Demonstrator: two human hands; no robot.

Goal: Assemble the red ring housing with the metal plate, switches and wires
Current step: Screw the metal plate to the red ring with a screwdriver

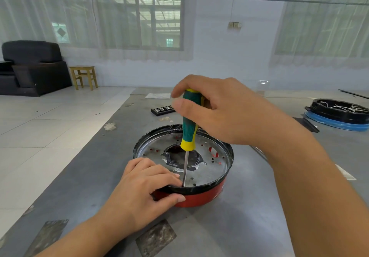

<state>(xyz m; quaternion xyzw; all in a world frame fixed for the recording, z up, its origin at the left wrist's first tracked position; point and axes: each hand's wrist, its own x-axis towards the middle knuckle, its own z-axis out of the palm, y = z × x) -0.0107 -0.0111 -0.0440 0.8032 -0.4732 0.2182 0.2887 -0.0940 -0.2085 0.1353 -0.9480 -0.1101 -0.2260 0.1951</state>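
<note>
A grey table (249,226) in a white-tiled, curtained room carried the round red ring housing (201,196), gripped at its near rim by the left hand (143,188). Above its perforated metal plate (211,169), the right hand's (225,109) fingers were closed around a green-and-yellow screwdriver (189,125). No writing was legible.

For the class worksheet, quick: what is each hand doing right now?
Left hand: fingers closed on the red ring housing rim.
Right hand: closed, holding the screwdriver.

No legible text, seemingly, anywhere.
</note>
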